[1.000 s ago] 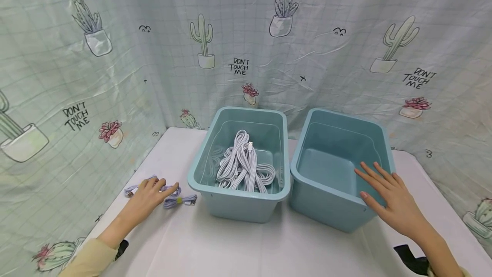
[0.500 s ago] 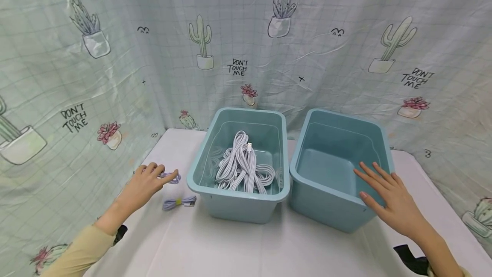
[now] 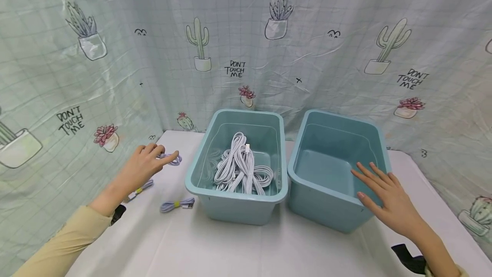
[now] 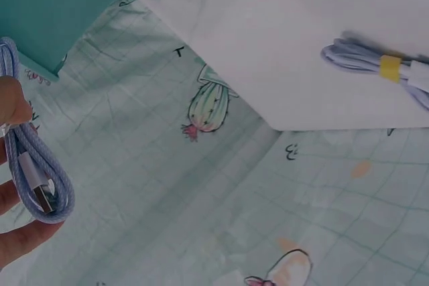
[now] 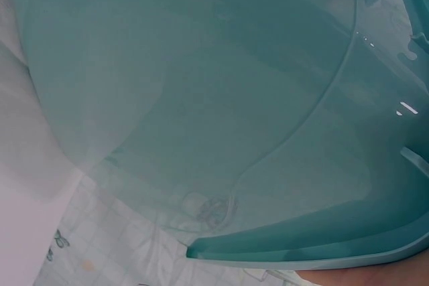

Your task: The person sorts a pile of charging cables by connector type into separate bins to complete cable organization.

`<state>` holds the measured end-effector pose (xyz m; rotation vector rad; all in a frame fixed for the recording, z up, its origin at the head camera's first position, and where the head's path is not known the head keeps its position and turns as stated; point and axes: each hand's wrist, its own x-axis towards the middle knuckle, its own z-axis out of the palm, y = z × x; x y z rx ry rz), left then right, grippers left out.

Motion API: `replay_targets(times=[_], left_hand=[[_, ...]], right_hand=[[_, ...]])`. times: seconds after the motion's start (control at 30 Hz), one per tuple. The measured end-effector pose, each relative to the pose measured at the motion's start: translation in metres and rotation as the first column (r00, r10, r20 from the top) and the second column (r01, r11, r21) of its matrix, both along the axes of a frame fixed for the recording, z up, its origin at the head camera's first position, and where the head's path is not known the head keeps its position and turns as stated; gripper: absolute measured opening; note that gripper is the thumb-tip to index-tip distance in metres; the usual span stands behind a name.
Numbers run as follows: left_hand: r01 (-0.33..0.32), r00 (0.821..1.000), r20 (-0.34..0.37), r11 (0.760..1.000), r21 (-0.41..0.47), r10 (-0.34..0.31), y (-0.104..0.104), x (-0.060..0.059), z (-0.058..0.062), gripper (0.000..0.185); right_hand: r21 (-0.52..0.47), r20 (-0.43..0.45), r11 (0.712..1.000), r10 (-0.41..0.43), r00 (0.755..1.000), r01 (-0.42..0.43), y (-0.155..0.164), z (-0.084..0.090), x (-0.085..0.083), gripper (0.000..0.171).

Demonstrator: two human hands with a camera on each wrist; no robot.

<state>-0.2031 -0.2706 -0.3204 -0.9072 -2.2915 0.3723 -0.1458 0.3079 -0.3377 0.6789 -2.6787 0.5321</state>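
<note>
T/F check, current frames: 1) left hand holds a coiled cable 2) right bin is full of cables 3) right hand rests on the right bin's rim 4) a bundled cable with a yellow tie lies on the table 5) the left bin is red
1) True: the left hand holds a lilac coiled cable.
2) False: the right bin shows nothing inside; the white cables lie in the left bin.
3) True: the right hand lies with straight fingers on its near rim.
4) True: the tied cable lies on the table.
5) False: it is teal.
</note>
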Motion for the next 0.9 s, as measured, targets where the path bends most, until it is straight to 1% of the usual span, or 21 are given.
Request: replay_targets(times=[0.1, 0.17, 0.3, 0.47, 0.7, 0.9], left_hand=[[0.009, 1.0, -0.021, 1.0, -0.019, -0.009, 0.007, -0.005, 0.012, 0.066], [0.018, 1.0, -0.022, 1.0, -0.018, -0.019, 0.012, -0.008, 0.02, 0.064], [0.028, 1.0, 0.003, 1.0, -0.011, -0.028, 0.025, -0.014, 0.037, 0.06], [0.048, 0.998, 0.036, 0.998, -0.041, -0.047, 0.048, -0.023, 0.056, 0.058], [0.12, 0.992, 0.038, 0.99, -0.071, -0.117, 0.082, -0.038, 0.076, 0.055], [0.13, 0.992, 0.017, 0.982, -0.14, -0.129, 0.108, -0.046, 0.093, 0.048]], right_hand=[[0.0, 0.0, 1.0, 0.001, 1.0, -0.001, -0.001, 0.0, 0.0, 0.057], [-0.003, -0.001, 1.0, 0.004, 1.0, -0.004, -0.001, 0.0, 0.0, 0.056], [-0.002, -0.007, 1.0, 0.01, 1.0, -0.01, -0.001, 0.0, -0.001, 0.057], [0.0, -0.005, 1.0, 0.012, 1.0, -0.012, 0.0, 0.0, -0.001, 0.057], [-0.001, -0.001, 1.0, 0.01, 1.0, -0.01, 0.0, 0.001, -0.001, 0.056], [-0.007, 0.001, 1.0, 0.009, 1.0, -0.009, 0.0, 0.002, 0.001, 0.056]])
